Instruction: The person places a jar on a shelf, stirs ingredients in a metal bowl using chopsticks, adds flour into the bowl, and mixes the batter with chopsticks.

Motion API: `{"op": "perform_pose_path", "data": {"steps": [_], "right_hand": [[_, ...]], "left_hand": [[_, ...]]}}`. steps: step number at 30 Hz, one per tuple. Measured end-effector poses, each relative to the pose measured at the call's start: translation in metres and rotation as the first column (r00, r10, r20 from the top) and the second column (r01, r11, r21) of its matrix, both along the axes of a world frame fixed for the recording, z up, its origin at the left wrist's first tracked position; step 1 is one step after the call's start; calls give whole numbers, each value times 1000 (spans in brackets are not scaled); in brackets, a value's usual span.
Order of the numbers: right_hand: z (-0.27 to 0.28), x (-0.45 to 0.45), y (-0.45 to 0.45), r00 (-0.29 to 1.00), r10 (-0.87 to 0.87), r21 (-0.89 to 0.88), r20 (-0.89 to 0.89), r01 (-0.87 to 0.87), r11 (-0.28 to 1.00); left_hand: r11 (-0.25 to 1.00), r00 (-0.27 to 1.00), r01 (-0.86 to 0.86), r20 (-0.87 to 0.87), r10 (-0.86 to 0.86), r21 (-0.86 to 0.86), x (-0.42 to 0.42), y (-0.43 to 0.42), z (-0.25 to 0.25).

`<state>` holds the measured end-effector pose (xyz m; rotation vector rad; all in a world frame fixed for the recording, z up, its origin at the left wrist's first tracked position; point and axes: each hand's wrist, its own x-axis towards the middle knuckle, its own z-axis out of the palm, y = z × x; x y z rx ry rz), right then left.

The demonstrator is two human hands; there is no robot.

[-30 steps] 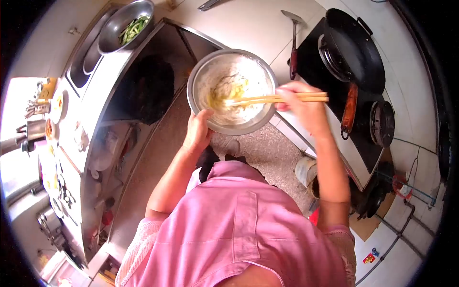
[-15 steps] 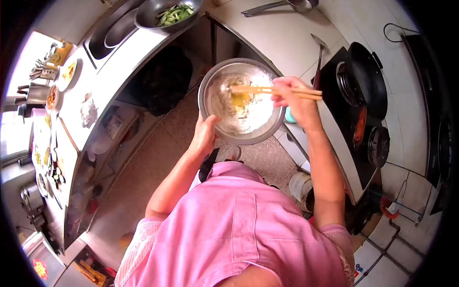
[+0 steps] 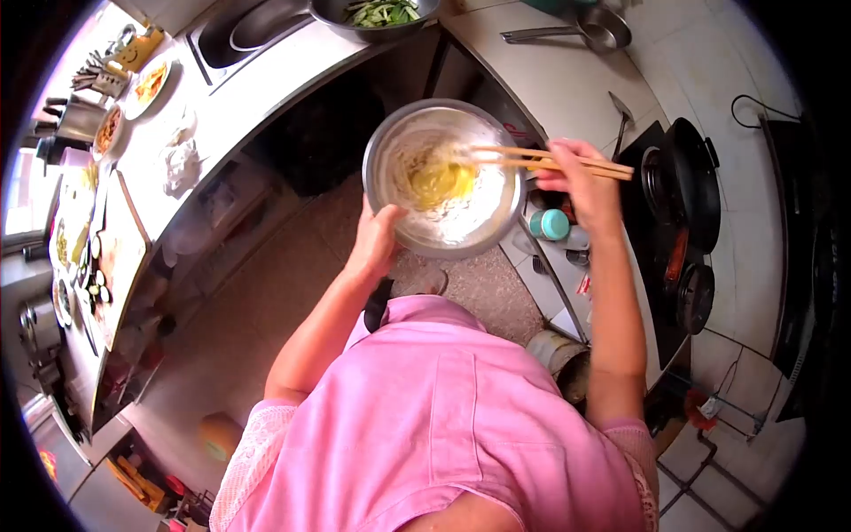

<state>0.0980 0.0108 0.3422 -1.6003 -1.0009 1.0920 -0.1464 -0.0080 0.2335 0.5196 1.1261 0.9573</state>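
My left hand (image 3: 376,238) grips the lower left rim of a metal mixing bowl (image 3: 383,168), thumb over the edge, holding it up in front of me. Inside lie white flour (image 3: 448,228) and a yellow pool that looks like beaten egg (image 3: 443,183). Closed around a pair of wooden chopsticks (image 3: 532,160), my right hand (image 3: 581,183) is just beyond the bowl's right rim. The chopstick tips reach over the right part of the bowl, near the mixture. The bowl tilts slightly, its inside facing me.
To the right, a black wok (image 3: 693,186) sits on the stove (image 3: 651,257). A pan of sliced greens (image 3: 381,12) stands at the back. Plates, a cutting board (image 3: 124,253) and a crumpled plastic bag (image 3: 181,164) line the left counter. A turquoise-lidded jar (image 3: 551,224) is below my right hand.
The chopsticks and my right hand have shifted right and their tips are farther from the bowl's middle. The yellow liquid has spread wider in the flour. The camera view has turned slightly.
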Motion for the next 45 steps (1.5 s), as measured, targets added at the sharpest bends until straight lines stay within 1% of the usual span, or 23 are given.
{"op": "perform_pose_path", "data": {"steps": [4,6,9,10,12,13,15,17,18,20,22,24,27,28,30,32,34,36,38,40,42,43,45], "right_hand": [[-2,-28,-13,949,278,-102,-146,-294,950],[2,-3,-8,982,190,-184,-21,-190,964],[-12,-22,-3,984,177,-78,8,-176,981],[-14,-38,-3,981,193,-30,-23,-193,981],[-8,-41,-16,944,296,-95,-147,-312,945],[-8,-25,-17,965,255,-150,-67,-262,953],[-2,2,-5,984,172,-185,52,-160,970],[-17,-19,-8,986,164,-99,1,-163,982],[-20,-36,-8,986,159,-4,-53,-160,987],[-13,-41,-22,943,322,-79,-88,-329,941],[-8,-7,-14,978,202,-213,47,-188,959],[-20,-8,-4,1000,7,-15,25,-7,1000],[-27,-43,-17,963,250,26,-102,-248,968],[-21,-35,-18,963,246,22,-107,-245,969],[-4,1,-15,977,210,-217,23,-200,955],[-11,3,-4,995,41,-51,91,-36,998],[-26,-31,-3,996,77,-13,42,-76,997],[-18,-34,-19,949,306,-58,-71,-310,949],[-18,7,-14,969,248,-170,-4,-245,955],[-20,-2,0,996,92,-15,2,-92,996],[-32,-34,-3,992,120,70,34,-122,990],[-26,-41,-12,954,290,52,79,-295,954],[-5,-41,-15,916,391,-55,87,-388,920]], "left_hand": [[999,992,-14,122,20,-49,-15,-2,-1],[999,998,3,61,0,-47,-25,-1,18],[953,994,11,-109,23,301,-12,-7,-20],[952,994,11,-108,23,305,-13,-6,-17],[999,999,-40,20,41,-20,-23,-9,-4],[997,996,-47,72,51,-56,-26,-9,14],[1000,999,-9,32,9,17,-27,-9,5],[991,1000,17,-22,-15,134,-13,-13,-1],[997,998,46,-33,-44,61,-12,-13,0],[997,997,6,74,-1,-71,-19,-10,-10],[998,998,26,63,-22,-60,-26,-8,3],[995,998,-68,9,68,75,-11,-9,-19],[996,1000,1,7,0,-92,-7,-7,-9],[994,997,-33,68,40,-103,-10,-5,-10],[998,992,-20,126,27,-55,-16,-5,4],[997,999,-47,6,46,54,-4,-7,-18],[990,994,36,-112,-21,135,3,-7,-37],[1000,999,-20,32,20,-9,-7,-5,-23],[999,995,-15,97,19,-42,-13,-3,1],[994,999,-47,4,47,102,0,-4,-24],[995,997,58,-36,-61,-81,4,-5,-12],[994,999,37,43,-32,-107,-1,-3,-13],[988,996,3,92,11,-153,-6,-2,-7]]}}
